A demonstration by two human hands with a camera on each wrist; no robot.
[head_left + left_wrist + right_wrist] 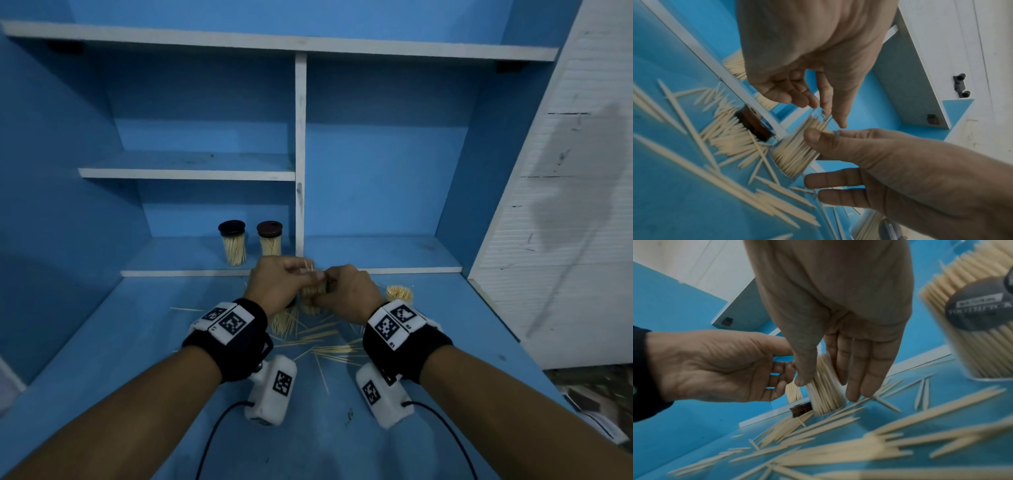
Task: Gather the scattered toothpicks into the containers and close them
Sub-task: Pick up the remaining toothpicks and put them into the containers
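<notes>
blue desk (137, 342), clear container (826, 395) upright, toothpicks (823, 386) vertical

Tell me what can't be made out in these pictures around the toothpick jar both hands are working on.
- Head view: the clear container is mostly hidden by the left hand and right hand; its fill level is unclear.
- Left wrist view: the brown lid on the table is blurred.
- Right wrist view: the label on the second container is blurred, unreadable and cut by the right edge.
- All views: the loose toothpicks are too blurred to count.
</notes>
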